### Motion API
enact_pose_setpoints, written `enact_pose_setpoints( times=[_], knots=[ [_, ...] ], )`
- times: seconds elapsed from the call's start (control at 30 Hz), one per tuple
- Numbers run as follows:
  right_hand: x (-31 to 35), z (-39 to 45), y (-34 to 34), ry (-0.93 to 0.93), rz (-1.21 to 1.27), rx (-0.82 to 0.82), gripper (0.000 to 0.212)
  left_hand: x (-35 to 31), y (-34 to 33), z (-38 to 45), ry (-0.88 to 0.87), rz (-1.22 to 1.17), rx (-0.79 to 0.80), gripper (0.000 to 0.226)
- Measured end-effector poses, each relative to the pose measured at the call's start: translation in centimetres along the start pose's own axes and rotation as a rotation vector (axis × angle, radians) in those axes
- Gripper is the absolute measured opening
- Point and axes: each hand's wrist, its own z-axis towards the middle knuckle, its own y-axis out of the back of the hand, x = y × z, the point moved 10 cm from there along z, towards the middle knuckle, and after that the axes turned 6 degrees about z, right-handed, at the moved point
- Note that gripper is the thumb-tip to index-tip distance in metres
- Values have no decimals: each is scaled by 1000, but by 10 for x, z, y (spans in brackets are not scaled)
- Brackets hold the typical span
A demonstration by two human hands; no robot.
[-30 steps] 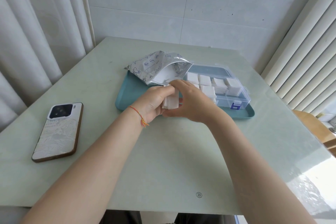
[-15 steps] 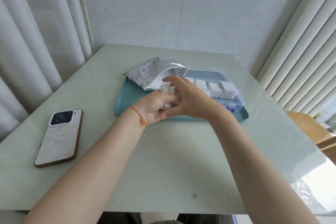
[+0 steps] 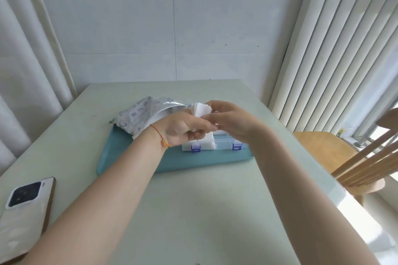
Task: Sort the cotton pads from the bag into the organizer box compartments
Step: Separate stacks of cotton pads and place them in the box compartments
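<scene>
Both hands are up above the clear plastic organizer box with blue latches (image 3: 215,145), and between them sits a small stack of white square cotton pads (image 3: 202,109). The left hand (image 3: 183,128) curls its fingers round the lower part of the stack, thumb laid across the front, a red-orange string bracelet (image 3: 160,136) on its wrist. The right hand (image 3: 231,120) meets it from the other side, thumb and fingertips pinching the upper edge of the pads. The stack is in the air, just above the box, touching nothing but fingers.

The box rests on a flat teal tray (image 3: 176,161), its front wall facing the person; white pads show through that wall, though which compartments are filled cannot be told behind the hands. On the tray's left end lies the silvery printed foil bag (image 3: 140,114), its mouth gaping open toward the hands. Tray and all sit on a pale green table (image 3: 193,211). At the near left edge lies a white-backed phone with a brown rim (image 3: 25,206), camera side up. A wooden chair (image 3: 344,157) stands at the right.
</scene>
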Motion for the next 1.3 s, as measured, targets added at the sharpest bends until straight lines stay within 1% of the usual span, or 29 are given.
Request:
enact_pose_setpoints(
  times=[0.03,0.1,0.17,0.2,0.23,0.27,0.3,0.33,0.43,0.5,0.57,0.67,0.73,0.8,0.83,0.97,1.03,1.1,1.17,1.2,1.23,1.3],
  knots=[
    [-2,1,9,1,16,-36,19,1,0,4,11,-12,0,30],
    [-7,4,47,-10,-20,-220,12,4,7,16,48,2,-52,41],
    [-15,0,88,-57,-171,-418,14,8,28,24,77,133,-251,56],
    [-20,-3,101,-95,-237,-459,15,10,41,27,88,238,-377,49],
    [-26,-4,108,-135,-280,-463,15,9,49,30,85,362,-479,32],
    [-33,-5,110,-170,-317,-445,14,8,52,33,89,496,-535,13],
    [-40,-4,110,-197,-349,-428,14,10,51,38,98,620,-539,8],
    [-45,-3,108,-215,-385,-414,15,14,48,44,117,721,-516,13],
    [-56,3,100,-256,-535,-390,14,24,35,52,184,982,-419,18],
    [-61,5,100,-279,-604,-418,13,25,32,53,189,1066,-413,22],
    [-61,8,97,-299,-682,-435,22,24,31,52,187,1106,-410,25],
    [-67,15,93,-351,-782,-410,8,23,28,52,188,1148,-387,27],
    [-74,20,92,-393,-842,-398,13,24,24,53,194,1180,-348,31],
    [-76,23,89,-412,-932,-389,5,28,19,55,219,1212,-281,38],
    [-76,24,87,-418,-983,-380,4,31,17,56,236,1216,-250,40],
    [-75,29,82,-446,-1113,-318,16,36,10,61,283,1250,-171,39],
    [-75,33,80,-446,-1138,-278,24,37,9,62,293,1281,-161,38],
    [-74,32,82,-455,-1180,-263,27,37,10,63,292,1274,-170,38],
    [-61,31,85,-412,-1222,-302,28,30,15,60,237,1214,-232,37],
    [-50,31,84,-372,-1223,-340,28,23,22,55,189,1166,-299,35],
    [-39,32,82,-328,-1203,-378,24,13,32,48,120,1107,-400,32],
    [-19,41,67,-230,-1125,-428,14,-13,67,14,-61,1016,-719,22]
  ],
)
